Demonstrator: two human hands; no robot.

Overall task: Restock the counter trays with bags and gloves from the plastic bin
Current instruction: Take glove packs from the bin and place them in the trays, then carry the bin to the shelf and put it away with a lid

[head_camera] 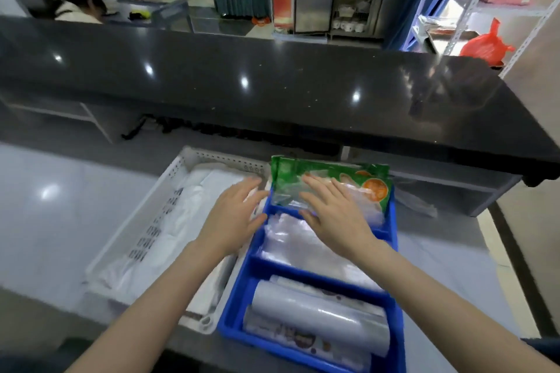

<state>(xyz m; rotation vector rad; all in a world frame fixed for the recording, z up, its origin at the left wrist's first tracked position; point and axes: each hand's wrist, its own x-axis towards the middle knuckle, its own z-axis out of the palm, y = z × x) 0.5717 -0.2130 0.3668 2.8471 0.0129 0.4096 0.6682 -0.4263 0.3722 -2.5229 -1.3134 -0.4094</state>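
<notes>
In the blue tray (239, 294) the near bay holds rolls (321, 315) and the middle bay clear bags (303, 248), both seemingly stocked. The green pack (288, 171) lies across the far bay, long axis left to right, header pointing away. The right hand (333, 215) presses it with flat fingers and the left hand (233, 215) hovers open beside it, so restocking looks nearly finished.

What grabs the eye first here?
The blue divided tray sits at centre, with a green packet in its far compartment under the flat right hand. The left hand is spread open beside it, over the white basket's edge.
</notes>
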